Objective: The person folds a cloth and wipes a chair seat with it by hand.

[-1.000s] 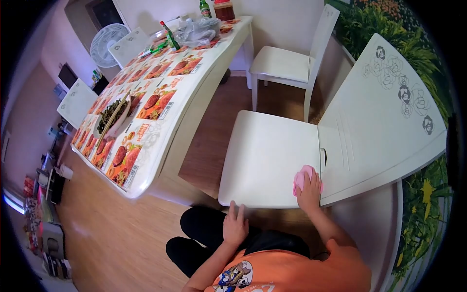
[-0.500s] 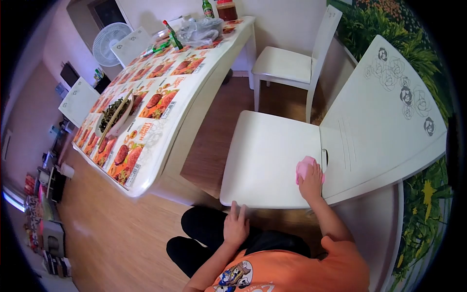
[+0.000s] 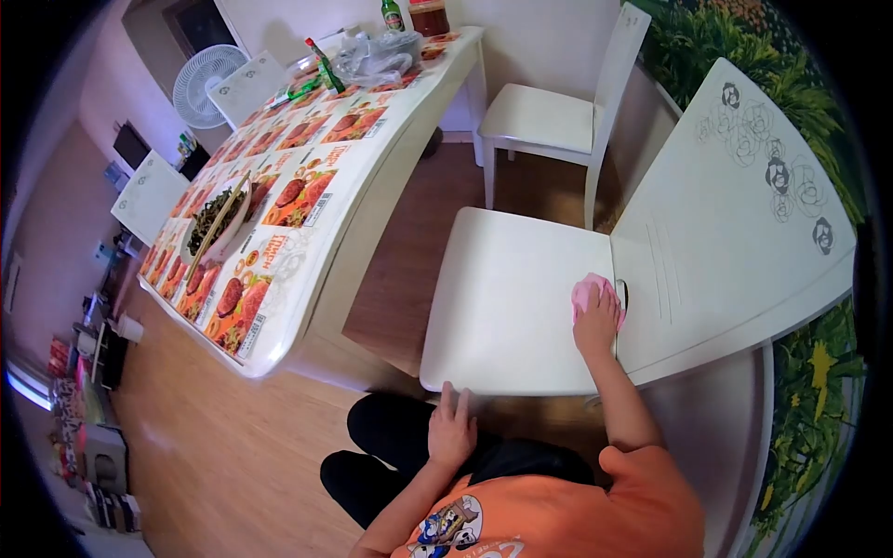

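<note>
"One pink cloth [image 3: 583, 290] on the white chair seat [image 3: 507, 307], close by the backrest [image 3: 735, 209]. Nearer to which grip?"

"Right grip [image 3: 596, 325], by far. Fingers bent over the cloth, pressing it to the seat. How much gathered beneath, impossible to tell."

"And left grip [image 3: 452, 434]?"

"Well apart, at the seat's near edge, two fingers stretched out, nothing held."

"Which way from the right grip, then?"

"Under the fingers and just past their tips, ahead of the palm. Bunched up, so no clear long axis."

"Anything close on either side?"

"To the right, the backrest, its dark slot [image 3: 624, 295] just beside the cloth. Blocked on that side, by the look of it. To the left, the broad part of the seat."

"Farther off?"

"Off to the left, the bench [image 3: 265, 361], bearing a plate [image 3: 234, 221] of dark greens [image 3: 203, 223] with chopsticks [image 3: 221, 223] laid across. At the far end, a plastic bag [image 3: 377, 60] and green bottle [image 3: 392, 14]. Beyond the seat, a second chair [image 3: 539, 119]. None touching the cloth."
</note>
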Available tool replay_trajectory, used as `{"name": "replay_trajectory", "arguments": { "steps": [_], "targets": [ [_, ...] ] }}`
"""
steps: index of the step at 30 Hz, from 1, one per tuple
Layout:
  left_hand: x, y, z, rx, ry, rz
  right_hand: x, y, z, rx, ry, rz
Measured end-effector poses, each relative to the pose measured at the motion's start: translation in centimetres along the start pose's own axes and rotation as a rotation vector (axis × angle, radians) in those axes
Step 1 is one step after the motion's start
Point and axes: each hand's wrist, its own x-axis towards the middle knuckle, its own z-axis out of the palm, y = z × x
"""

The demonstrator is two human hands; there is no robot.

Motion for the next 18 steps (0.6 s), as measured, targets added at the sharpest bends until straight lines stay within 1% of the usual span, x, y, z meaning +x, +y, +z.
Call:
{"name": "replay_trajectory", "arguments": {
  "steps": [2, 4, 7, 10, 15, 18],
  "targets": [
    [0.0, 0.0, 0.1, -0.016, -0.013, -0.031, -0.5, 0.1, 0.4, -0.030, 0.003, 0.003],
    [0.1, 0.1, -0.2, -0.005, -0.017, -0.032, -1.6, -0.7, -1.2, -0.025, -0.083, 0.026],
    [0.0, 0.2, 0.1, -0.003, -0.016, -0.025, -1.6, -0.5, -0.7, 0.003, -0.079, 0.061],
    [0.0, -0.1, 0.2, -0.010, -0.012, -0.017, 0.2, -0.4, 0.2, -0.023, -0.034, 0.048],
    [0.1, -0.2, 0.2, -0.004, 0.011, -0.002, 4.2, -0.8, 1.5, -0.023, -0.027, 0.083],
    [0.1, 0.1, -0.2, -0.001, -0.023, -0.031, 5.8, -0.8, 1.9, -0.018, -0.040, 0.094]
  ]
}}
